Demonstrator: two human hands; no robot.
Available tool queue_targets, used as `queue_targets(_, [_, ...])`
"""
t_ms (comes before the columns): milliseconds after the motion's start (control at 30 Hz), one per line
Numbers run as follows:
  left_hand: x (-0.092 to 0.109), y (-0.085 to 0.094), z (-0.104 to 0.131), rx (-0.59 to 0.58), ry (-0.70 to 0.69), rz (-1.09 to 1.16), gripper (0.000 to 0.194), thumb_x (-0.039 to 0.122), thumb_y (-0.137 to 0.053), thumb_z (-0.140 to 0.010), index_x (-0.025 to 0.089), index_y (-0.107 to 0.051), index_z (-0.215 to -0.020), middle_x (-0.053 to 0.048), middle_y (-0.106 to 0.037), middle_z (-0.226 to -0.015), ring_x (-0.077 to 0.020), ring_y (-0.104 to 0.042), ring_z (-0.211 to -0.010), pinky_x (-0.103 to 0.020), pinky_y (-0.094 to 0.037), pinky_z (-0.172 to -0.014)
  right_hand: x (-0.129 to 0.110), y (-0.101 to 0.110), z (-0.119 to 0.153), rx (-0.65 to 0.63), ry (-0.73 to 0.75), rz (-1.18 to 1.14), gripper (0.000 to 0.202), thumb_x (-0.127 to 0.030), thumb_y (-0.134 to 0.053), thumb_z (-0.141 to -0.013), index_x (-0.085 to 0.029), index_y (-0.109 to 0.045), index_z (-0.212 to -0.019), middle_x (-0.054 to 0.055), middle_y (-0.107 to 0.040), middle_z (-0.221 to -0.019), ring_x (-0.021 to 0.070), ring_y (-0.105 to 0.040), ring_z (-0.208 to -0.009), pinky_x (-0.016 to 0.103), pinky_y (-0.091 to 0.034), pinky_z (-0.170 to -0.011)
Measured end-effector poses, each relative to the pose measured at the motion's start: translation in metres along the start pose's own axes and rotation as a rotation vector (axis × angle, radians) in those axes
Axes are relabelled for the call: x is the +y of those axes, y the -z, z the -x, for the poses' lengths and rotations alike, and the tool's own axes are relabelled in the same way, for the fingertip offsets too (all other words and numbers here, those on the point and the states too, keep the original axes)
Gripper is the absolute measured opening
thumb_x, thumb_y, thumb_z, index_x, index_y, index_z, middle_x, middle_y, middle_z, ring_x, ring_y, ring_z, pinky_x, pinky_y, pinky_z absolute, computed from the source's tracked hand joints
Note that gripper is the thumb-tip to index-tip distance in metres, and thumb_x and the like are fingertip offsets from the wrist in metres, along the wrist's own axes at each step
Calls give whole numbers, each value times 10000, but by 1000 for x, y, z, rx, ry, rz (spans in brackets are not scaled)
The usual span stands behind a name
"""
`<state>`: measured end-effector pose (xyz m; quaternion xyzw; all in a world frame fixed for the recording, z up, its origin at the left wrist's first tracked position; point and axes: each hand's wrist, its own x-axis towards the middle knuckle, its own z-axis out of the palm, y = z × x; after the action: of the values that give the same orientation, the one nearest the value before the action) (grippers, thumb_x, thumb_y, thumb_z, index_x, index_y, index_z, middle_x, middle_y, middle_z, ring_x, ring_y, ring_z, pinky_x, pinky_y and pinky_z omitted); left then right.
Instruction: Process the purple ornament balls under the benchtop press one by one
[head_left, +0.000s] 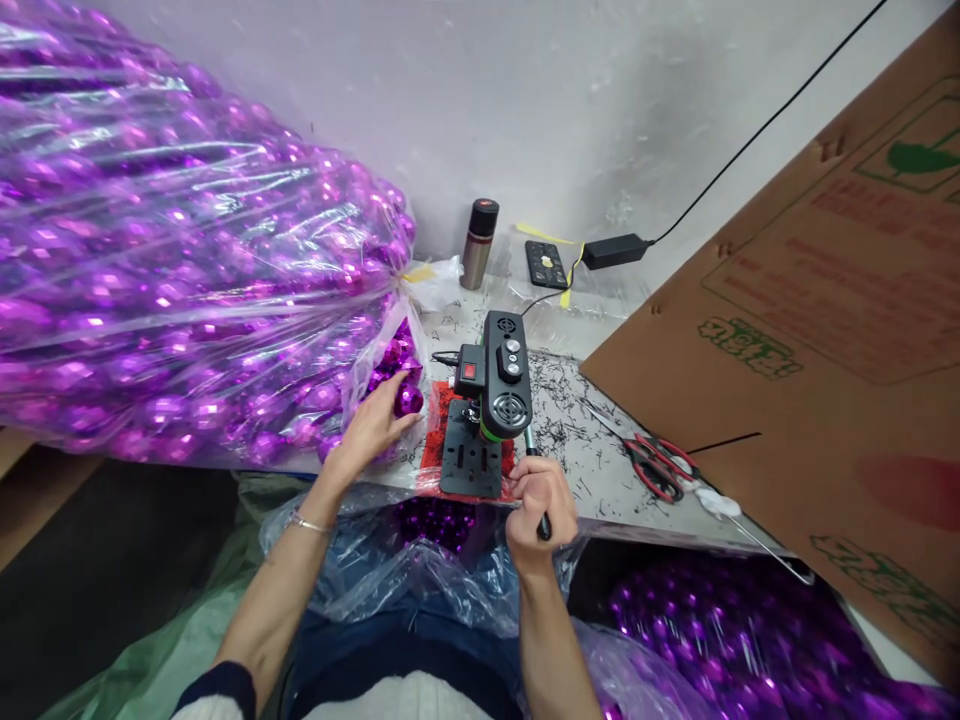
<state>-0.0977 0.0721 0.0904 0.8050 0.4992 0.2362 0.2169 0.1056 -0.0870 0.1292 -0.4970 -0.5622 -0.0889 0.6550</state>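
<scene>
My left hand [375,425] is at the mouth of a clear plastic bag, its thumb and fingers around a shiny purple bauble [409,400]. More purple baubles [397,350] lie just behind the fingertips. My right hand [541,505] is wrapped round the black-ended lever handle [544,528] of a small black bench machine [508,375]. That machine has round vents, knobs, a red switch [469,370] and a slotted black base plate [471,460]. Its base stands on a red sheet [433,455] at the table's front edge.
A large bag of purple baubles [187,270] fills the left. Behind stand a flask [478,245], a phone [545,264] and a power adapter [616,251]. Black scraps [570,420] litter the table. Scissors [656,465] lie by a cardboard box [795,330]; more purple baubles [720,630] are below.
</scene>
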Motion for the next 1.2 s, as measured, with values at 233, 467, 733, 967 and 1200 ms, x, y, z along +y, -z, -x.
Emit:
queue_targets(233, [40, -49, 52, 68, 92, 706, 645, 515, -786, -850, 211, -602, -1389, -125, -724, -1320, -272, -755, -1130, -419, -625, -995, -19, -3, -28, 43, -109, -28, 367, -99, -462, -1030, -219, -491, -684, -37, -531, -638, 107, -573, -638, 275, -424, -605])
queue_targets(467, [47, -99, 61, 87, 69, 571, 624, 482, -790, -881, 210, -614, -1414, -132, -744, -1340, -307, -729, -1221, -468, -581, -1068, -23, -2, -35, 15, -127, 17, 370, -143, -459, -1046, -225, -497, -687, -34, -530, -638, 116, -565, -635, 290, -420, -611])
queue_targets(733, [46, -108, 51, 76, -159, 316, 593, 448, -786, -920, 226, -604, -1439, -145, -729, -1362, -334, -689, -1279, -511, -545, -1102, -21, 0, -31, -1, -111, -16, 343, -113, -466, -1034, -219, -516, -712, -27, -569, -673, 109, -576, -656, 277, -436, -624])
queue_targets(967, [44, -120, 48, 107, -200, 336, 617, 469, -782, -912, 210, -592, -1439, -154, -711, -1368, -339, -674, -1291, -530, -535, -1112, -15, 4, -21, -44, -75, 47, 309, -138, -456, -1029, -226, -544, -746, -11, -584, -696, 130, -595, -667, 293, -455, -620])
queue_targets(1200, [42, -122, 49, 113, -200, 340, 603, 514, -760, -925, 206, -606, -1420, -155, -713, -1367, -343, -668, -1299, -528, -526, -1126, 19, -8, 20, 40, 105, 96, 363, -225, -354, -1079, -234, -459, -732, -26, -581, -700, 107, -563, -608, 295, -467, -651])
